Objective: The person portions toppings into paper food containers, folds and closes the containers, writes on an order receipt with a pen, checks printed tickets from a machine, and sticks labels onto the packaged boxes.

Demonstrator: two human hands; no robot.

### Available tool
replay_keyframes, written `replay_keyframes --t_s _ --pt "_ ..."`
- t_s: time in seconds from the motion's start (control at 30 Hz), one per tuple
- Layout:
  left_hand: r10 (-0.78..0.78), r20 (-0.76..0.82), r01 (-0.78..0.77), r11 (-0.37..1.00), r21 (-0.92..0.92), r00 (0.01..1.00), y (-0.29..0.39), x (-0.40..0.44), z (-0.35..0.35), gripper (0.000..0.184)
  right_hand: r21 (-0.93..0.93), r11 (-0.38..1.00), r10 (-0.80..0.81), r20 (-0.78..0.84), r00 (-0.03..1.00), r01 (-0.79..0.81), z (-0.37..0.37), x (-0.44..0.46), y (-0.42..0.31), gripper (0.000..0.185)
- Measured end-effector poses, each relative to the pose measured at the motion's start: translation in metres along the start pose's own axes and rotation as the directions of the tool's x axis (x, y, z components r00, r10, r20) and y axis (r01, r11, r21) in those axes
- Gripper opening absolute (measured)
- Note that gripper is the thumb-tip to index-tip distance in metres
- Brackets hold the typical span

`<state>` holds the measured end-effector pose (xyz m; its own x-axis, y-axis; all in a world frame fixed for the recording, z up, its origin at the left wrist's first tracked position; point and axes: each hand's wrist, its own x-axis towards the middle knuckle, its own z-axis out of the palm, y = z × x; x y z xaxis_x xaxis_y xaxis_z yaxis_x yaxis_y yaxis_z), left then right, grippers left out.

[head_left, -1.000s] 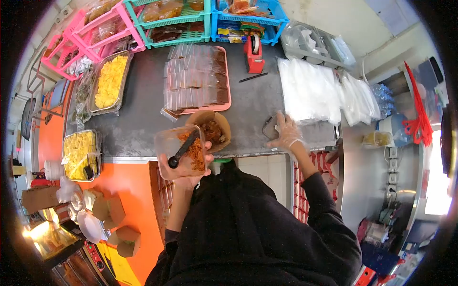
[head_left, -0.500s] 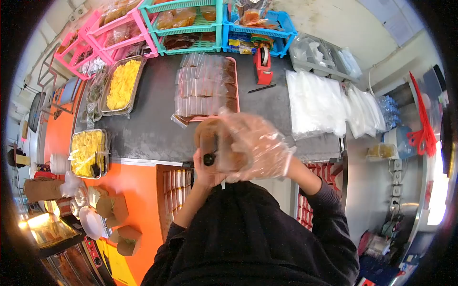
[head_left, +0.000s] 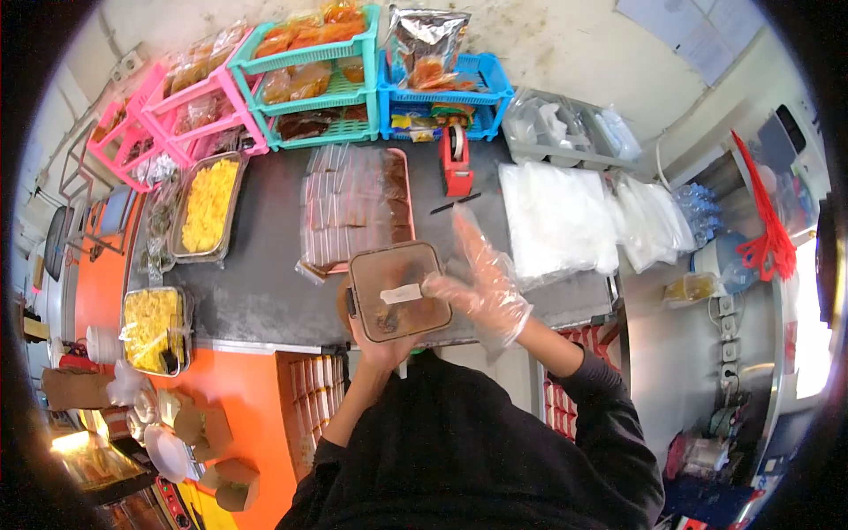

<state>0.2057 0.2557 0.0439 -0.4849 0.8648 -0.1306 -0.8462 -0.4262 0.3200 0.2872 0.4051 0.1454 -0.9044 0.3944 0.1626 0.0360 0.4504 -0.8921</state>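
Plastic box (head_left: 399, 320) mid-frame: keep flat in grip of left hand (head_left: 382, 352); press lid (head_left: 397, 265) edges with spread right hand (head_left: 484, 293).

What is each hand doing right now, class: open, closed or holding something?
Left hand: holding the container.
Right hand: open, spread wide.

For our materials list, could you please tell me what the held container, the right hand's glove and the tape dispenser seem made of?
Container: probably smooth, see-through plastic, since dark shapes show dimly through it.
Glove: thin, glossy plastic film by the look, clear, creased and baggy.
Tape dispenser: likely hard plastic, from its smooth red body, though painted metal is possible.
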Motion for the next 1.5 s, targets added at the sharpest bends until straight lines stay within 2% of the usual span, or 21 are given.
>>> replay_keyframes --t_s 0.07,0.1,0.2,0.23,0.3,0.37,0.5,0.57,0.67,0.7,0.77,0.9,0.93,1.0,1.07,1.1,1.2,1.23,1.37,1.43,1.5 --pt "0.183 0.136 -0.213 0.943 0.256 0.974 -0.011 0.021 -0.011 0.067 0.474 0.801 0.266 0.266 0.927 -0.365 -0.016 0.005 0.014 0.090" --pt "0.239 0.072 -0.246 0.866 0.435 0.968 -0.013 0.037 -0.006 0.062 0.512 0.693 0.382 0.335 0.861 -0.507 -0.026 0.007 0.013 0.078" --pt "0.321 -0.075 -0.213 0.766 0.606 0.944 -0.008 0.076 0.017 0.049 0.803 0.319 0.424 0.354 0.833 -0.504 -0.054 0.023 0.014 0.058" --pt "0.396 -0.010 -0.262 0.627 0.734 0.918 0.003 0.083 0.021 0.048 0.800 0.290 0.552 0.308 0.775 -0.525 -0.071 0.035 0.016 0.049" --pt "0.554 0.092 -0.376 0.425 0.823 0.827 0.016 0.072 0.082 0.052 0.884 0.289 0.393 0.240 0.888 -0.367 -0.106 0.068 0.036 0.049" --pt "0.683 0.267 -0.382 0.018 0.924 0.680 0.039 0.065 0.054 0.050 0.855 0.473 0.224 0.115 0.968 -0.211 -0.152 0.121 0.053 0.053" --pt "0.873 0.032 -0.122 0.031 0.992 0.486 0.066 0.019 -0.006 0.054 0.682 0.730 0.374 -0.340 0.863 -0.047 -0.238 0.274 0.151 0.038" --pt "0.843 -0.357 0.053 0.368 0.928 0.402 0.065 -0.006 -0.023 0.056 0.547 0.827 0.378 -0.373 0.848 -0.128 -0.252 0.334 0.175 0.048" --pt "0.713 -0.517 0.040 0.570 0.821 0.473 0.051 -0.046 -0.059 0.058 0.428 0.882 0.380 -0.403 0.832 -0.196 -0.248 0.387 0.209 0.036" --pt "0.728 -0.440 0.050 0.490 0.870 0.525 0.042 -0.051 -0.051 0.060 0.341 0.920 0.305 -0.305 0.902 -0.195 -0.252 0.403 0.232 0.068" --pt "0.656 -0.403 0.081 0.464 0.882 0.638 0.029 -0.057 -0.045 0.063 0.314 0.884 0.406 -0.150 0.901 -0.346 -0.244 0.414 0.233 0.074" --pt "0.556 -0.553 0.172 0.592 0.788 0.621 0.017 -0.037 -0.050 0.067 0.174 0.826 0.555 -0.092 0.827 -0.535 -0.238 0.437 0.233 0.073" --pt "0.574 -0.538 0.207 0.541 0.815 0.617 0.017 -0.032 -0.051 0.065 -0.114 0.878 0.436 -0.213 0.875 -0.465 -0.225 0.423 0.218 0.067" --pt "0.581 -0.497 0.243 0.460 0.854 0.645 0.018 -0.027 -0.058 0.061 -0.646 0.709 0.064 -0.343 0.937 -0.285 -0.221 0.392 0.199 0.055" --pt "0.557 -0.444 0.240 0.402 0.884 0.702 0.020 -0.025 -0.067 0.057 -0.753 0.658 -0.478 -0.426 0.768 -0.008 -0.183 0.315 0.135 0.039" --pt "0.575 -0.421 0.239 0.367 0.899 0.702 0.020 -0.023 -0.071 0.052 -0.786 0.612 -0.574 -0.369 0.731 0.083 -0.136 0.263 0.102 0.033" --pt "0.568 -0.363 0.243 0.278 0.929 0.738 0.023 -0.023 -0.072 0.046 -0.447 0.654 -0.446 0.425 0.788 0.611 -0.048 0.120 0.109 0.050" --pt "0.569 -0.378 0.277 0.259 0.925 0.730 0.020 -0.025 -0.073 0.043 -0.267 0.823 -0.272 0.589 0.761 0.501 -0.017 0.081 0.094 0.075" --pt "0.608 -0.422 0.352 0.238 0.905 0.672 0.004 -0.029 -0.106 0.044 0.271 0.961 -0.071 0.453 0.889 -0.062 0.102 -0.006 0.165 0.078" --pt "0.643 -0.432 0.324 0.287 0.901 0.632 0.004 -0.033 -0.100 0.046 0.410 0.826 0.146 0.509 0.848 -0.388 0.122 0.000 0.161 0.078" --pt "0.725 -0.324 0.231 0.229 0.946 0.608 -0.001 -0.037 -0.085 0.046 0.643 0.658 0.106 0.436 0.894 -0.392 0.127 0.006 0.142 0.075"
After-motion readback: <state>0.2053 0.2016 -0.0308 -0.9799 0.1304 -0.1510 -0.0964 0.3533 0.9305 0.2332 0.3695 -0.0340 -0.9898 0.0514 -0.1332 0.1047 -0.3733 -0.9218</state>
